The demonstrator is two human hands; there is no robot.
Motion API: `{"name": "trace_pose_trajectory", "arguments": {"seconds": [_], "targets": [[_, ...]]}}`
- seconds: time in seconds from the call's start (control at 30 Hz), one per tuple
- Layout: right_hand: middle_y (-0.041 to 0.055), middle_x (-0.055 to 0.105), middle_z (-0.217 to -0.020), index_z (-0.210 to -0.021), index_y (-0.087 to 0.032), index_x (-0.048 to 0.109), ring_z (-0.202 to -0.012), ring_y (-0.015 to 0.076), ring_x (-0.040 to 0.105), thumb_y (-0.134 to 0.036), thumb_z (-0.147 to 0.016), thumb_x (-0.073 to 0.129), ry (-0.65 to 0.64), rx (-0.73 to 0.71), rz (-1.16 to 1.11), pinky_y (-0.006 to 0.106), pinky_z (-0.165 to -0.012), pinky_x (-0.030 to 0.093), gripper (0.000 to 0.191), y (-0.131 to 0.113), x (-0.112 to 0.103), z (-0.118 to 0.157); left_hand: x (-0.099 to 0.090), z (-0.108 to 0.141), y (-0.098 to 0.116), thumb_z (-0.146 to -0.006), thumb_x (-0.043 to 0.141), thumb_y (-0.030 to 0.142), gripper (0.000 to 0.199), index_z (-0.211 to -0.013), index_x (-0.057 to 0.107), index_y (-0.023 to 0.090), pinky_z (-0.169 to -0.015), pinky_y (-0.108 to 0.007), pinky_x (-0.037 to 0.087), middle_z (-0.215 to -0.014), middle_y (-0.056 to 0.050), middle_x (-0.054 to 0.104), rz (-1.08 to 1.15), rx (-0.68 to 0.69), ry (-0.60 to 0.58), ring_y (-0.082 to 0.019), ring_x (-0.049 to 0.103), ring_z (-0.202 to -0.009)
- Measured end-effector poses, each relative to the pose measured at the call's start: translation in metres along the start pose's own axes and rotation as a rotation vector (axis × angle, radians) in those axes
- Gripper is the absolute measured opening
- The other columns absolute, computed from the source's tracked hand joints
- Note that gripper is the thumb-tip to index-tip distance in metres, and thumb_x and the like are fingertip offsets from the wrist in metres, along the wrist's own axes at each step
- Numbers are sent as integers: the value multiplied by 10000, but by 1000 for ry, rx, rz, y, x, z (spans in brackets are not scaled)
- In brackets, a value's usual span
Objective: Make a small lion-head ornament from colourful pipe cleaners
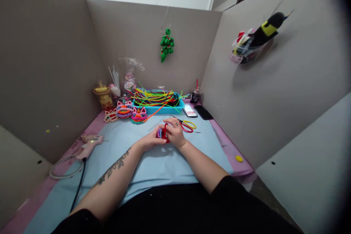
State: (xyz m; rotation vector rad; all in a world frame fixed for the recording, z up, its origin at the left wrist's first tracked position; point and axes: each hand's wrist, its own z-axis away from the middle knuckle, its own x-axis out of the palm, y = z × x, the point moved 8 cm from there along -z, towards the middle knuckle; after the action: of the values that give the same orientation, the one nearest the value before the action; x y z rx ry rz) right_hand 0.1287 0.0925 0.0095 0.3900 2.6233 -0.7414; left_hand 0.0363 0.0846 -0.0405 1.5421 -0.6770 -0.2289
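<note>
1. Head view: the left hand (150,140) pinches a small red craft piece (163,134), with purple and blue on its left, above the blue cloth (153,173).
2. The right hand (177,132) curls closed on the piece's right side.
3. Scissors (187,129) lie just beyond, to the right.
4. Far: a blue tray (164,110) of colourful stems (153,97); left: a pink glue gun (90,148).

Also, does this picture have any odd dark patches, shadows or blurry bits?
Head view: blurred black covers the right edge; head view: soft shadow on the grey wall below the hanging cup; head view: blocky pixels mask the item beside the blue tray; head view: fine detail on the red piece is unclear.
</note>
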Motion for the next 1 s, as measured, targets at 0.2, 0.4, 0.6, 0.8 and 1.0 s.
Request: {"name": "trace_pose_trajectory", "arguments": {"seconds": [0.2, 0.4, 0.6, 0.8, 1.0], "targets": [[56, 600, -1084, -744, -259, 664, -1025, 238, 479, -139, -757, 495, 27, 41, -20, 459, -932, 386, 208, 3, -1, 0, -5, -1, 0, -587, 793, 233, 581, -1057, 455, 188, -700, -270, 410, -904, -22, 547, -50, 37, 29, -166, 544, -821], [62, 565, -1095, -751, -239, 678, -1024, 222, 483, -101, -727, 500, 28, 113, -58, 395, -860, 426, 226, 6, 0, -1, -9, -3, -3, -595, 785, 219, 570, -1040, 430, 206, -677, -256, 396, -889, -2, 534, -83, 58, 59, -156, 539, -800], [72, 541, -1074, -756, -229, 684, -1017, 221, 491, -133, -758, 514, 45, 185, -149, 389, -859, 430, 196, 11, 0, 1, -18, -3, -2, -597, 784, 243, 657, -1119, 387, 201, -748, -293, 440, -958, -29, 558, -139, 88, 147, -187, 575, -881], [66, 538, -1072, -739, -229, 696, -1056, 211, 489, -232, -762, 594, 55, 302, -230, 384, -954, 389, 104, 25, 2, 1, -23, -2, 12, -611, 768, 217, 696, -1173, 358, 223, -795, -309, 455, -1019, -35, 544, -280, 200, 165, -183, 569, -916], [97, 480, -1272, -684, -185, 700, -1184, 256, 459, -381, -644, 727, -91, 619, -622, 389, -980, 380, 202, 49, 26, 8, -20, -1, 12, -640, 710, 176, 627, -1192, 416, 218, -813, -331, 435, -1062, -53, 513, -569, 336, 153, -196, 523, -924]]}}
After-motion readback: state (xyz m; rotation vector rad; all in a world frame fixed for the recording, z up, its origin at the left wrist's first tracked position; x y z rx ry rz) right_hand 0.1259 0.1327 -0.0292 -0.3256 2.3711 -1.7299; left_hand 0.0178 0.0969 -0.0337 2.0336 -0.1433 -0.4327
